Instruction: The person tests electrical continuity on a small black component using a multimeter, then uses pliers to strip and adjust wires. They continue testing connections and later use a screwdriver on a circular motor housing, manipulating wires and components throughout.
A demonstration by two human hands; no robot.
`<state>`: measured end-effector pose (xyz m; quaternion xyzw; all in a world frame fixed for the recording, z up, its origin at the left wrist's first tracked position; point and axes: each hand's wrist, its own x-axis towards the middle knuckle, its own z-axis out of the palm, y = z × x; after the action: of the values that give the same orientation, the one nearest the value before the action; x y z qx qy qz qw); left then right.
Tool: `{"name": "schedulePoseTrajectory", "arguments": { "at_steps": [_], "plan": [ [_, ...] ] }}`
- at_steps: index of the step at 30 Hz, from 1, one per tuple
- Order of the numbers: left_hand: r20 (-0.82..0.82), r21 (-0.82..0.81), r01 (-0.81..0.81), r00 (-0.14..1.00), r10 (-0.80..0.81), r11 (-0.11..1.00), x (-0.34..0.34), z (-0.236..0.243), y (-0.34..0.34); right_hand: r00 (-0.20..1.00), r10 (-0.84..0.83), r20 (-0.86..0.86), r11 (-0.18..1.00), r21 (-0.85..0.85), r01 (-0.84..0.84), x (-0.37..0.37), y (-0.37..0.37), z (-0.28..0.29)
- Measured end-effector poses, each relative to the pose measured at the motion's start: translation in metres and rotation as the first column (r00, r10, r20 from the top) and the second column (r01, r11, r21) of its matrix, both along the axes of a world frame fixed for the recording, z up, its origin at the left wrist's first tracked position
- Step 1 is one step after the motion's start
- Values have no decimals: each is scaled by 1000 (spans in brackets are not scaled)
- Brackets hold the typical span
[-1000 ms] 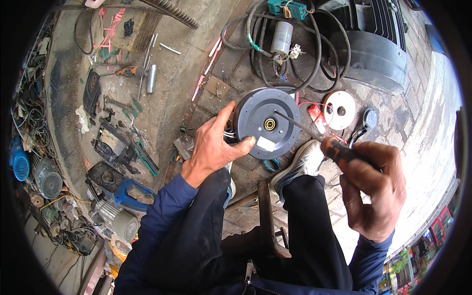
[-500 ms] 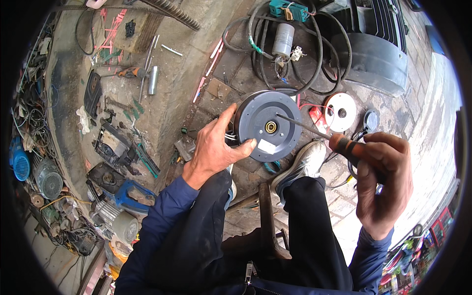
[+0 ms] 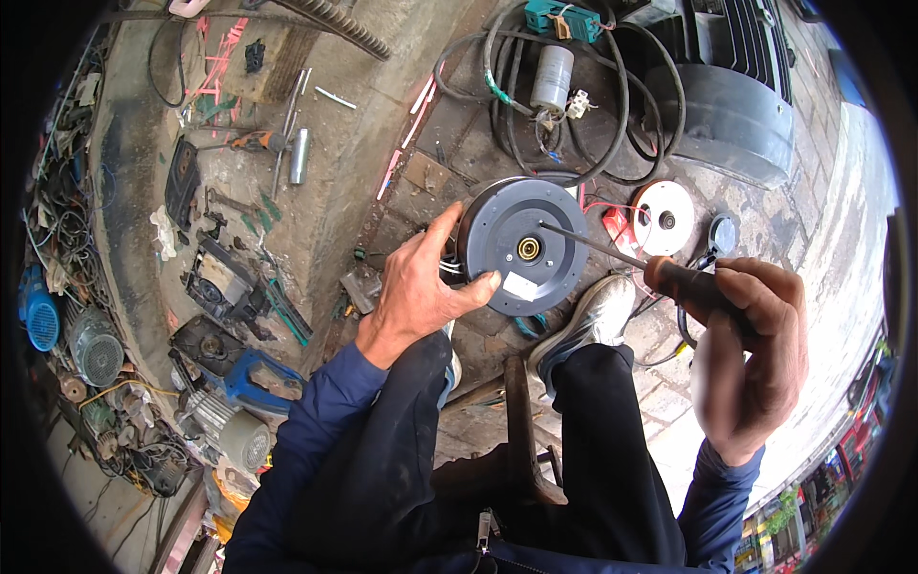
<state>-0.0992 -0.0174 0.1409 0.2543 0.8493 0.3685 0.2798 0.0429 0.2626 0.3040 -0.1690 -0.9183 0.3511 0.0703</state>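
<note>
Housing (image 3: 492, 225): just beyond the shoes (image 3: 595, 320).
Left hand (image 3: 421, 287): clamped on housing rim, unmoved.
Screwdriver (image 3: 684, 285): tip stays at housing face.
Right hand (image 3: 760, 349): closed round handle, grip shifted, thumb blurred; probably turning it.
White disc (image 3: 660, 204): beside, on floor (image 3: 660, 397).

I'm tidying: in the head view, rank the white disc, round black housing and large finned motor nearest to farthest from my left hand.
1. Round black housing: touching left hand.
2. White disc: farther right.
3. Large finned motor: upper right.
</note>
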Motion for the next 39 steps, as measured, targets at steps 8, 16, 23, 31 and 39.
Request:
{"name": "schedulePoseTrajectory", "arguments": {
  "at_steps": [8, 16, 23, 31, 39],
  "plan": [
    [60, -13, -19, 998, 20, 1000, 0, 6, -1, 996, 40, 82, 996, -87, -33, 0, 7, 8],
    [-32, 8, 8, 999, -8, 1000, -1, 12, 3, 995, 103, 10, 995, -3, -103, -7, 10, 13],
    [34, -2, -7, 999, 7, 1000, 2, 9, -2, 990, 66, 122, 997, -58, -59, -2, 11, 13],
    [90, -36, -10, 996, 13, 999, 1, 8, -3, 994, 4, 112, 985, -172, 15, -7, 6, 16],
    [92, -41, -10, 996, 14, 999, 0, 11, -3, 991, 43, 125, 987, -161, -23, -9, 12, 19]
  ]
}}
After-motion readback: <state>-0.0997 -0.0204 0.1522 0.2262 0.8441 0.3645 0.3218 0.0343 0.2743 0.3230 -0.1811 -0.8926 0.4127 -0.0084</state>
